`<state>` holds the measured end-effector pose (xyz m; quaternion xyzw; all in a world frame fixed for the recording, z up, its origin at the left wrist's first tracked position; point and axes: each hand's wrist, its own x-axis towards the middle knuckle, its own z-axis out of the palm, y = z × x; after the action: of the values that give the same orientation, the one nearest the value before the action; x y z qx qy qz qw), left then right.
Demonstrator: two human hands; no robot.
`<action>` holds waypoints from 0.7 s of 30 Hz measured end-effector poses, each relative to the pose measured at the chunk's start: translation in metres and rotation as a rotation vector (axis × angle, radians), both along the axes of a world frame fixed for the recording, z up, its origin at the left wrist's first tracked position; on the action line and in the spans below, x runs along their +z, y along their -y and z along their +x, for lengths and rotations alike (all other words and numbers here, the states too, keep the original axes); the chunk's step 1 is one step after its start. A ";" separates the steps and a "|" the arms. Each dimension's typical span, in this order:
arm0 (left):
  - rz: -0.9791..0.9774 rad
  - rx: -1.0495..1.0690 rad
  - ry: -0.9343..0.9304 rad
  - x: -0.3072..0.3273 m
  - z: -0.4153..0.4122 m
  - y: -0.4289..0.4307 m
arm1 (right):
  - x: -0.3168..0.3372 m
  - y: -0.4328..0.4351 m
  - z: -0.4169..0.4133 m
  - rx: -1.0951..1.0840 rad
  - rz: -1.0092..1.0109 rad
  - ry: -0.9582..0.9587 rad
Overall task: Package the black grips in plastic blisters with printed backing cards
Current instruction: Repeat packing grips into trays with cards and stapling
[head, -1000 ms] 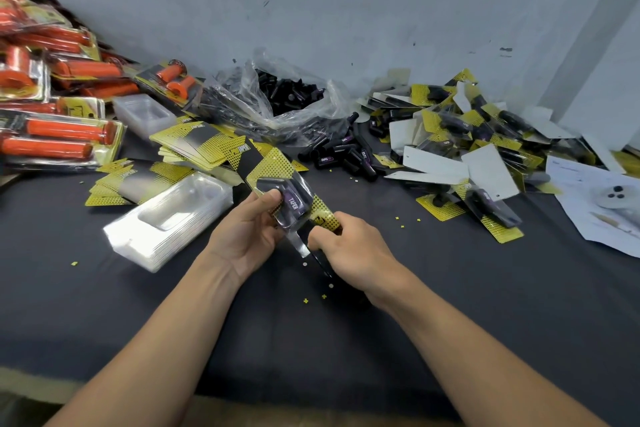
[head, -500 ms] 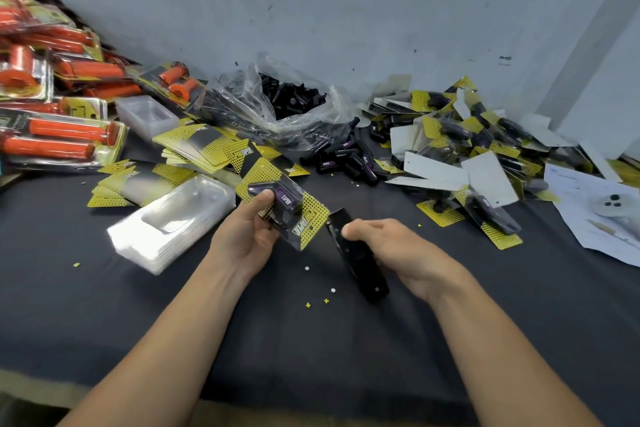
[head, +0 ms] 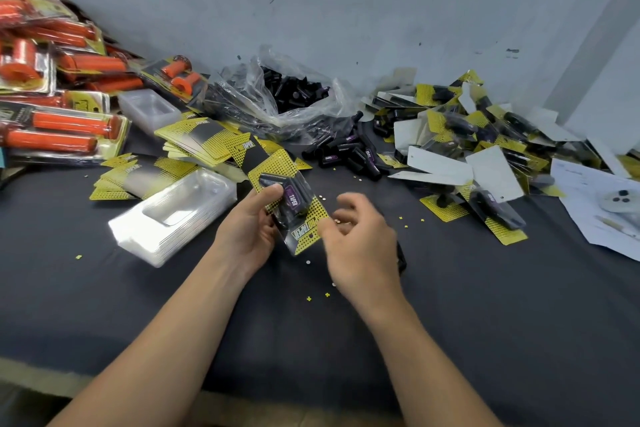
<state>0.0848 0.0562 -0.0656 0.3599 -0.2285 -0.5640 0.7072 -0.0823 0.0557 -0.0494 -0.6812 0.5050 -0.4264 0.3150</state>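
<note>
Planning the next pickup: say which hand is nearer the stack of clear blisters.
Left. The left hand, holding a pack, is beside the stack; the right hand lies beyond that pack.

White capitals spell "TAPER" on the purple label of the black grip inside the blister pack; the black band at the pack's near end carries bigger white letters, upside down, not surely legible; logos on the stacked cards and loose grips blur beyond reading.
</note>
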 end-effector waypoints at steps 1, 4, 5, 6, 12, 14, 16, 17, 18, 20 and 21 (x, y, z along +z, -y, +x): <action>-0.001 -0.004 0.018 0.001 0.000 -0.001 | -0.006 -0.001 0.007 0.076 0.160 0.090; -0.021 -0.019 0.077 0.001 -0.001 -0.004 | -0.020 -0.002 0.019 0.160 0.361 0.352; -0.026 -0.026 0.089 0.000 -0.002 -0.004 | -0.023 -0.001 0.020 0.157 0.370 0.401; -0.029 -0.035 0.093 0.000 -0.002 -0.005 | -0.025 -0.002 0.019 0.153 0.372 0.436; -0.031 -0.093 0.072 0.000 -0.005 -0.004 | -0.031 0.002 0.017 0.065 0.392 0.599; 0.010 -0.048 -0.047 0.000 -0.001 -0.001 | -0.032 0.002 0.017 0.037 0.396 0.645; 0.055 -0.012 -0.058 -0.002 0.001 0.001 | -0.032 0.002 0.016 0.023 0.377 0.649; 0.069 0.002 -0.023 -0.004 0.000 0.002 | -0.032 0.001 0.017 0.023 0.367 0.635; 0.076 0.019 0.014 -0.005 0.001 0.003 | -0.031 0.000 0.017 0.027 0.362 0.614; 0.081 0.075 0.057 -0.006 0.001 0.003 | -0.029 -0.003 0.019 0.056 0.376 0.561; 0.089 0.106 0.067 -0.006 0.002 0.003 | -0.027 -0.003 0.018 0.085 0.408 0.545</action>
<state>0.0867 0.0531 -0.0719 0.4213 -0.2071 -0.5230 0.7114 -0.0645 0.0586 -0.0764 -0.4857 0.4480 -0.4695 0.5856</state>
